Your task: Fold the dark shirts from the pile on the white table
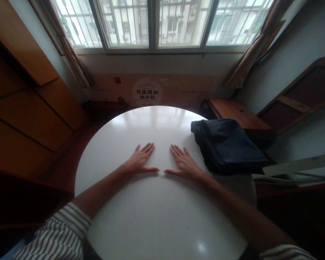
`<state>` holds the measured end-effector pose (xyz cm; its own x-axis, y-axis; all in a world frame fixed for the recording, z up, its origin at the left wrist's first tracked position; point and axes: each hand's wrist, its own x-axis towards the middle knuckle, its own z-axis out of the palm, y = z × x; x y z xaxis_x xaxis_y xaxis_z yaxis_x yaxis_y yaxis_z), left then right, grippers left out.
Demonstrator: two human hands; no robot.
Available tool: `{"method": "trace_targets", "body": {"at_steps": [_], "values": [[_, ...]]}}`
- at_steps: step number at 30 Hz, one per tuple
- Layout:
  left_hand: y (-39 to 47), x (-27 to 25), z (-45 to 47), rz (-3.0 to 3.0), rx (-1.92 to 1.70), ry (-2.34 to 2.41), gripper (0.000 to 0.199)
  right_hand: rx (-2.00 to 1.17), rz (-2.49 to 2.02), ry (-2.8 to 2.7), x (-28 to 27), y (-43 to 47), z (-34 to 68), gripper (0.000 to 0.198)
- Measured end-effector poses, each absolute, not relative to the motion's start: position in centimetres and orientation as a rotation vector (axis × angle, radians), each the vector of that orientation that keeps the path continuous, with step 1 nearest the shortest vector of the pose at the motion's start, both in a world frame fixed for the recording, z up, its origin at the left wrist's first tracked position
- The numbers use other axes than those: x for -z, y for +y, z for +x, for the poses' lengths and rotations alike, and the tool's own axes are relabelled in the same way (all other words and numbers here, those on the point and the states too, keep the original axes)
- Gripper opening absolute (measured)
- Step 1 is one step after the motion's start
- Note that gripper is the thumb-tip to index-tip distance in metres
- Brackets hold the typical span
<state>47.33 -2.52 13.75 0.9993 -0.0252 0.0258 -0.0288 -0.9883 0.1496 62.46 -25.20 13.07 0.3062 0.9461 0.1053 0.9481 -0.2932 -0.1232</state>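
Observation:
Both of my hands rest palm down on a round white table (157,213). My left hand (141,159) lies flat with its fingers stretched out and its thumb pointing right. Facing it, my right hand (182,162) is also flat, its thumb pointing left, and a small gap separates the two thumb tips. Neither hand holds anything. To the right of my right hand, apart from it, a folded dark garment (227,146) lies on the table's right side.
A wooden side table (239,113) stands beyond the garment at the right. Wooden cabinets (27,119) line the left wall. Behind the table, a printed cardboard panel (176,88) leans below a barred window (178,25) with curtains (249,61).

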Motion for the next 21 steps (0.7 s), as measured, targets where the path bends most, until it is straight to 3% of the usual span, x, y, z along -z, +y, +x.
{"method": "trace_targets", "body": {"at_steps": [7, 12, 16, 21], "values": [[-2.6, -13.8, 47.5, 2.963, -0.111, -0.035, 0.103, 0.047, -2.332, -1.728, -13.3, -25.2, 62.6, 0.098], [-3.2, -14.1, 47.5, 2.648, -0.625, -0.024, 0.038, 0.179, -2.111, -1.43, -14.3, -25.4, 62.7, 0.031], [-3.6, -13.9, 47.3, 2.544, -0.761, -0.081, 0.049, 0.318, -2.045, -1.336, -14.4, -25.5, 62.1, 0.022], [-3.6, -13.8, 47.1, 2.539, -0.728, -0.169, 0.049, 0.335, -2.044, -1.451, -14.9, -25.6, 61.4, 0.025]]}}
